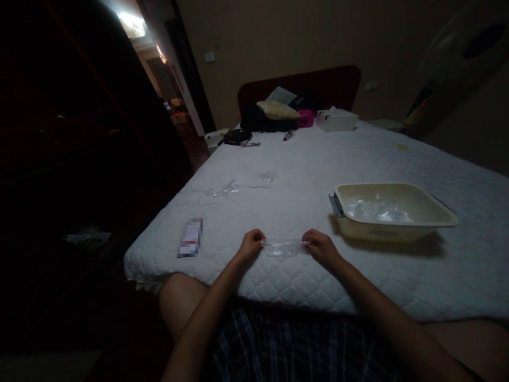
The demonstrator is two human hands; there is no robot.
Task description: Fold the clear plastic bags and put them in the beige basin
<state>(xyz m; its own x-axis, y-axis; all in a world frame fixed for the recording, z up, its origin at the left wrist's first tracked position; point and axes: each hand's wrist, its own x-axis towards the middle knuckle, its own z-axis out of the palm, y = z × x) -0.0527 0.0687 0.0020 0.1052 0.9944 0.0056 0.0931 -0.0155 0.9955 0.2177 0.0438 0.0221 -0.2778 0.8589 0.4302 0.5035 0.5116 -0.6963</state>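
Note:
A clear plastic bag [283, 248] is stretched flat between my two hands, just over the front part of the white quilted bed [278, 284]. My left hand [253, 244] pinches its left end between thumb and fingers. At the opposite end, my right hand [318, 245] pinches it the same way. To the right stands a cream plastic tub [397, 229] with a grey handle; crumpled clear plastic [377, 209] lies inside it. Further up the bed, to the left, lie two loose pieces of clear plastic, one nearer [228, 188] and one farther [268, 176].
A phone-like flat item [191, 237], blurred out, lies left of my hands. At the far end are a patterned pillow [278, 110], a pink roll [305, 119], a white box [337, 121] and a dark bag [237, 137]. A fan [465, 53] stands at right.

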